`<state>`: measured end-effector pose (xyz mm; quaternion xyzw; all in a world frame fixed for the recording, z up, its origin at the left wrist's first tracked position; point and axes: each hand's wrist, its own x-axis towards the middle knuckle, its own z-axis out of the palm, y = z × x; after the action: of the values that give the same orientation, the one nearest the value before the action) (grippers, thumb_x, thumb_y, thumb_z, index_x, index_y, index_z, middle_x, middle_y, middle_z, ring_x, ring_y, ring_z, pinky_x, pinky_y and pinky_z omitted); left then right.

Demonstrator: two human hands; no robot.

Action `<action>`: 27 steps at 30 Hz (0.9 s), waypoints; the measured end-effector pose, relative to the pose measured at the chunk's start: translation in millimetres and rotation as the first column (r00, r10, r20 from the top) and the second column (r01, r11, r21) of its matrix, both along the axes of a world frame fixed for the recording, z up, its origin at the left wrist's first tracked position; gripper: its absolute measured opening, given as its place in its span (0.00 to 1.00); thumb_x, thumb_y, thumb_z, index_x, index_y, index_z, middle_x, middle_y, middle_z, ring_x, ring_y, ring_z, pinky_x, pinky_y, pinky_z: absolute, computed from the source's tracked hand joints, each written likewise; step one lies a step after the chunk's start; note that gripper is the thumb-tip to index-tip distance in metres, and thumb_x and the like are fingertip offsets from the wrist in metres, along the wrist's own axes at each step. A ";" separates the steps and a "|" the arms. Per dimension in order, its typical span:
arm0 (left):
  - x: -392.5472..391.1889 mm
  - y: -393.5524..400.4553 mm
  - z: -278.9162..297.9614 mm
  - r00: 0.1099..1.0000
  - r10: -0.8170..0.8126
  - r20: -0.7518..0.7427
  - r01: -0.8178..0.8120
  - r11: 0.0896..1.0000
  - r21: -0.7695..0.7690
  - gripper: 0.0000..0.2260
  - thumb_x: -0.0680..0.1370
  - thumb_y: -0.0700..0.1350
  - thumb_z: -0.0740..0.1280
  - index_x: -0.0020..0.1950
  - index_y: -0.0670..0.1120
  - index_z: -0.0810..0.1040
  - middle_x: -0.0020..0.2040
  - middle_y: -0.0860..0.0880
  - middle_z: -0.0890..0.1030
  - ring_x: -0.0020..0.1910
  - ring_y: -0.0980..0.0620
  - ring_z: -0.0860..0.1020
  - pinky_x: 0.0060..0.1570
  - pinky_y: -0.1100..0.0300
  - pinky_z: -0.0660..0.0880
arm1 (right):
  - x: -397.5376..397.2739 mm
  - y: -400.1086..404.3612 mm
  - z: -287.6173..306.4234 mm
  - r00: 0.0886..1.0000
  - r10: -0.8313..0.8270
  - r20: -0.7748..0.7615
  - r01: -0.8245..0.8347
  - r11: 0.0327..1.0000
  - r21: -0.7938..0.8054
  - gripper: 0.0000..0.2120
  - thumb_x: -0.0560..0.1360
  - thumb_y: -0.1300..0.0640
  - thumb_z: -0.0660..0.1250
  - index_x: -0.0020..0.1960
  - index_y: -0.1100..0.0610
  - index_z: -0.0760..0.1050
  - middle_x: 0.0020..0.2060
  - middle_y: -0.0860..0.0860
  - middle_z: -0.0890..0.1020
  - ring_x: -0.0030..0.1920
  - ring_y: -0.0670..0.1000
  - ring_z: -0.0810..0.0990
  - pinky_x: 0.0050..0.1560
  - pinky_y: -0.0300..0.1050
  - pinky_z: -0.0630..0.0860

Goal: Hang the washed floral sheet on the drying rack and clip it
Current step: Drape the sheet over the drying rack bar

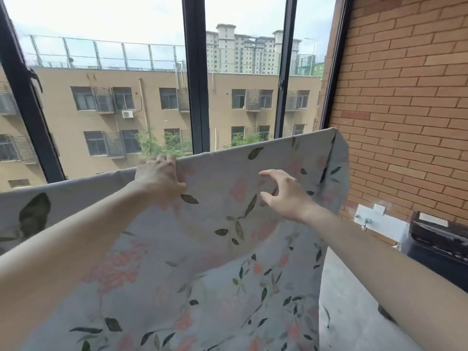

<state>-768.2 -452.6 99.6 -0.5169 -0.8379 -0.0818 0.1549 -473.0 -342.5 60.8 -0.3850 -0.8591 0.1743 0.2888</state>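
Already the floral sheet (228, 224) lay draped over the hidden rack rail before the window frame (196, 97), my left hand (158, 178) gripping its top fold, my right hand (283, 193) open-fingered beside it, so smoothing, then clipping, seemed next.
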 end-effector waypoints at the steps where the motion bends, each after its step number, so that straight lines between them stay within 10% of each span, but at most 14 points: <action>1: 9.2 16.7 -1.8 1.000 0.016 -0.009 -0.016 1.000 0.003 0.27 0.73 0.59 0.68 0.66 0.48 0.70 0.64 0.45 0.76 0.65 0.42 0.73 0.63 0.47 0.69 | 19.2 11.1 -2.3 1.000 -0.012 0.000 0.012 1.000 -0.006 0.24 0.80 0.53 0.68 0.75 0.48 0.69 0.73 0.45 0.71 0.71 0.48 0.71 0.64 0.43 0.68; 15: 70.0 110.5 -25.8 0.945 0.321 -0.069 -0.302 0.933 0.196 0.20 0.67 0.54 0.71 0.54 0.46 0.75 0.47 0.44 0.81 0.50 0.42 0.77 0.57 0.47 0.69 | 189.4 138.0 -16.9 0.999 -0.053 -0.011 0.052 0.995 -0.083 0.22 0.80 0.53 0.69 0.73 0.45 0.70 0.67 0.42 0.72 0.62 0.41 0.74 0.55 0.38 0.68; 27: 62.3 141.3 -40.9 0.908 0.417 -0.052 -0.349 0.817 0.460 0.13 0.67 0.57 0.62 0.39 0.48 0.76 0.39 0.46 0.82 0.44 0.41 0.78 0.51 0.47 0.67 | 170.5 248.6 -0.9 0.990 0.116 -0.085 -0.116 0.993 0.001 0.21 0.80 0.52 0.70 0.70 0.41 0.71 0.61 0.37 0.71 0.62 0.38 0.70 0.59 0.42 0.66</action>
<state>-705.9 -311.3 58.6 -0.2935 -0.8700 -0.1970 0.3436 -302.5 -93.9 59.9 -0.3273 -0.8666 0.2089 0.3135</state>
